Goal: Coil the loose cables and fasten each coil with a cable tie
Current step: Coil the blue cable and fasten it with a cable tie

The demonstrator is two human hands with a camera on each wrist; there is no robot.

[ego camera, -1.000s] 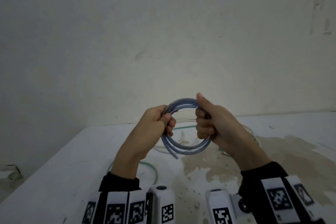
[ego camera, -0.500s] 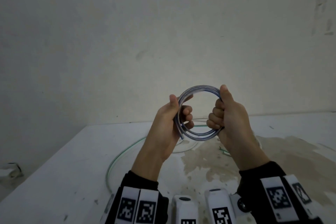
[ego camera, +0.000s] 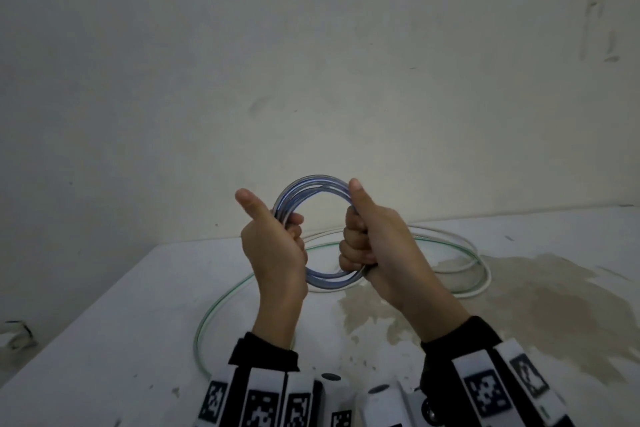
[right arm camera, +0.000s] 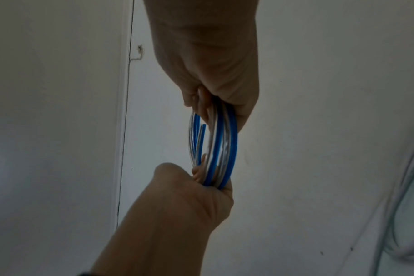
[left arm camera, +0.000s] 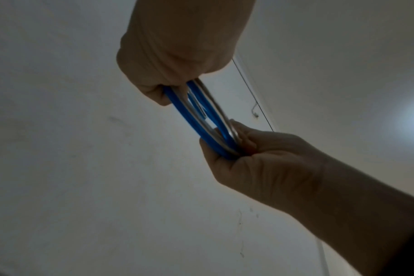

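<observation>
A blue-and-clear cable coil (ego camera: pixel 313 184) of several turns is held upright in the air above the table, between both hands. My left hand (ego camera: pixel 277 243) grips its left side with curled fingers, thumb pointing up. On the right side my right hand (ego camera: pixel 367 239) is closed in a fist round the turns, its thumb lying along the top arc. The left wrist view shows the coil (left arm camera: pixel 201 115) edge-on between the left hand (left arm camera: pixel 177 46) and right hand (left arm camera: pixel 260 155). In the right wrist view the coil (right arm camera: pixel 221 149) shows a cut end (right arm camera: pixel 202 128) inside the loop. No cable tie is visible.
A loose green cable (ego camera: pixel 221 298) curves over the white table (ego camera: pixel 104 340) below the hands. A white cable (ego camera: pixel 483 274) loops at the right, near a brownish stain (ego camera: pixel 536 305). The wall stands close behind the table.
The loose end that stuck out below the coil a second ago is now drawn in. My left hand has shifted its hold and its thumb now points up.
</observation>
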